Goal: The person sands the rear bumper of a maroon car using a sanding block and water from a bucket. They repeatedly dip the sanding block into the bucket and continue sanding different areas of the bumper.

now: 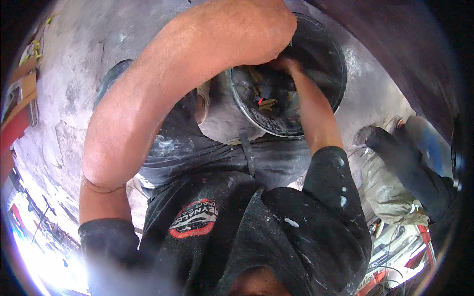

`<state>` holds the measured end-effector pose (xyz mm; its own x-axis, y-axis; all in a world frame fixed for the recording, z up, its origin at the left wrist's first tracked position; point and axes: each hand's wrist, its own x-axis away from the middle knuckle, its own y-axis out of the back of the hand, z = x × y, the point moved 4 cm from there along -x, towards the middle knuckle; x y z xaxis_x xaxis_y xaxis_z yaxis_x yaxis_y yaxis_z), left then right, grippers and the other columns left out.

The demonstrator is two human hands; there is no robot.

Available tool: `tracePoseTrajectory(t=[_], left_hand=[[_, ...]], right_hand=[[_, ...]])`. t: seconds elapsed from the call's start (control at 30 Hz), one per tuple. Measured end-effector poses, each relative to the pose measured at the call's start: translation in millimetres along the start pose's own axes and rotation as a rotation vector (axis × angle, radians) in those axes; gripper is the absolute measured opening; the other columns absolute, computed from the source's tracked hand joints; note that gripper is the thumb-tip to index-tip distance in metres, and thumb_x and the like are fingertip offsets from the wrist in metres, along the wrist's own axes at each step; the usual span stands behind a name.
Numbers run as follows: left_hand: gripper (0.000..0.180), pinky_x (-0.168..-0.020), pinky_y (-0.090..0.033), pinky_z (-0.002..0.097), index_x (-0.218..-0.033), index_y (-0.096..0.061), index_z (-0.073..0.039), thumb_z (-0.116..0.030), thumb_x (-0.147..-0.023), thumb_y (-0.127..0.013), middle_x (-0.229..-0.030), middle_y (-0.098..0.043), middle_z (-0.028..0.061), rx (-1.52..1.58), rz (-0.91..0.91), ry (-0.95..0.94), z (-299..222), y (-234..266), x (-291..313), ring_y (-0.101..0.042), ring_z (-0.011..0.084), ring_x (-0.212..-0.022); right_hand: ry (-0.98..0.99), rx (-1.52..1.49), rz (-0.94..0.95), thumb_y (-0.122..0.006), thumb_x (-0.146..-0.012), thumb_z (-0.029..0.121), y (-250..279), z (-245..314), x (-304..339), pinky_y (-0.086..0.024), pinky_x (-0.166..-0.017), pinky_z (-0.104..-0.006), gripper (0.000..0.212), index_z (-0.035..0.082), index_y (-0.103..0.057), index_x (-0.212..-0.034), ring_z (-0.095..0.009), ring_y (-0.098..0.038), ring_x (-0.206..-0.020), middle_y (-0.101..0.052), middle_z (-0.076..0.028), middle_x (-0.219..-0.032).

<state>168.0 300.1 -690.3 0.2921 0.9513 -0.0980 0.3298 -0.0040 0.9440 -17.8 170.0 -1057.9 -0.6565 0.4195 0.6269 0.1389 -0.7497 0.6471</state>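
Floor [64, 89]: Grey, worn and marked with pale stains, it spread behind the person and the things around them.
Shirt [232, 222]: Black, short-sleeved and flecked with white smears, it filled the lower middle, seen from above.
Left arm [173, 69]: Bare below the sleeve, it rose on the left, bent at the elbow and crossed toward the upper middle.
Black container [328, 52]: Round and open-topped, it sat in front of the person, right of the upper middle; the left forearm covered part of its rim.
Trousers [197, 158]: Dark, with whitish smudges, they showed between the shirt and the container.
Right arm [318, 111]: Bare below the sleeve, it reached up and over the near rim into the container.
Sack [387, 190]: Crumpled and greyish, it lay on the far right, next to dark cloth [395, 150].
Left hand [276, 32]: It bent down above the container's left part; its fingers were out of sight, so I could not tell whether they gripped anything.
Right hand [285, 63]: Inside the container's outline, partly behind the left; I could not tell what its fingers did.
Debris [267, 104]: Yellowish-brown bits lay inside the container, beside a small red scrap [260, 100].
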Motion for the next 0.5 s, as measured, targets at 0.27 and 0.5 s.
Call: tracePoseTrajectory(t=[0.27, 0.5], left_hand=[[0.016, -0.080, -0.055, 0.0457, -0.087, -0.070, -0.001, -0.015, -0.084, -0.062, -0.087, -0.070, 0.0197, 0.003, 0.009, -0.020, 10, -14, -11, -0.069, 0.0369, -0.088], [0.014, -0.080, -0.055, 0.0464, -0.088, -0.068, -0.002, -0.013, -0.084, -0.061, -0.085, -0.068, 0.0182, 0.020, -0.081, -0.085, 2, -12, -7, -0.068, 0.0363, -0.086]], right_hand=[[-0.137, -0.962, 0.626, -0.070, -0.098, 0.026, 67, 68, 133, -0.064, -0.074, -0.0375, 0.048, -0.002, -0.055, -0.135, -0.024, -0.074, -0.083, -0.070, -0.017, -0.112], [-0.084, -0.229, 0.164, -0.069, -0.097, 0.029, 59, 43, 113, -0.060, -0.074, -0.0430, 0.044, 0.003, -0.060, -0.130, -0.029, -0.073, -0.086, -0.071, -0.013, -0.112]])
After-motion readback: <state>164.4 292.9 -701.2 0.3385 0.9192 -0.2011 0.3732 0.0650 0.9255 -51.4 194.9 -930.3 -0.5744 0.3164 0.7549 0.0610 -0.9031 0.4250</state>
